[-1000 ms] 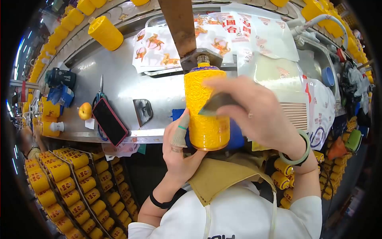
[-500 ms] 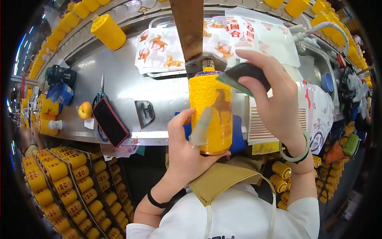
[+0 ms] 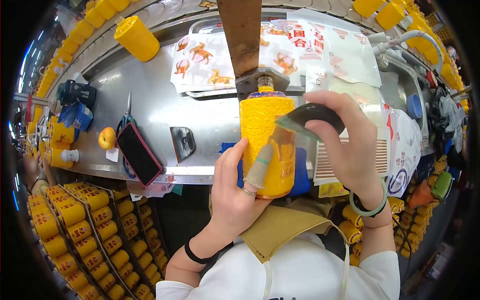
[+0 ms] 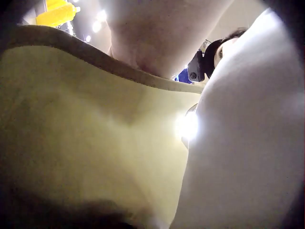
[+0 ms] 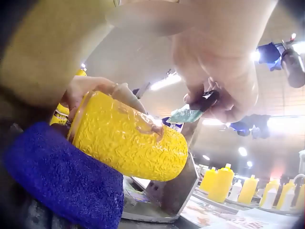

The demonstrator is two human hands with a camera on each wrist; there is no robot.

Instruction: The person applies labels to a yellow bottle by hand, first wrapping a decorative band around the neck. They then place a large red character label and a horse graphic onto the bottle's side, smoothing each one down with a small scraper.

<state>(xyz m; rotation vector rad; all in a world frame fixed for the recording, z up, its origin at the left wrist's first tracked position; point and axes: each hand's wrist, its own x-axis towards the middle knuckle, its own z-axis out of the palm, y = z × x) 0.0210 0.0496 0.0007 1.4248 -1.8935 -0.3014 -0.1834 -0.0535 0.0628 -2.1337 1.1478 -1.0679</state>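
A yellow embossed bottle (image 3: 255, 117) lies with its glass neck in a dark metal holder (image 3: 272, 75). My left hand (image 3: 231, 197) grips the bottle's near end, and a finger in a beige cot (image 3: 260, 167) presses its upper side. On the bottle's right side is a brown horse decal (image 3: 283, 142). My right hand (image 3: 356, 142) pinches a dark scraper (image 3: 320, 116) with a greenish edge. That edge overlaps the bottle at the top of the decal in the head view; the right wrist view shows the scraper (image 5: 187, 114) close over the bottle. Fabric fills most of the left wrist view.
A blue cloth (image 5: 66, 174) lies under the bottle. Horse decal sheets (image 3: 200, 57) lie behind the holder. To the left are a phone (image 3: 140, 154), scissors (image 3: 128, 107) and an apple (image 3: 107, 138). Another yellow bottle (image 3: 137, 39) stands at the back. Stacked bottles (image 3: 82, 230) fill a rack below left.
My right hand swept off the bottle to the right, baring the horse decal, then brought the scraper edge back over the decal's top. My left hand's cot-covered finger moved onto the bottle's upper side.
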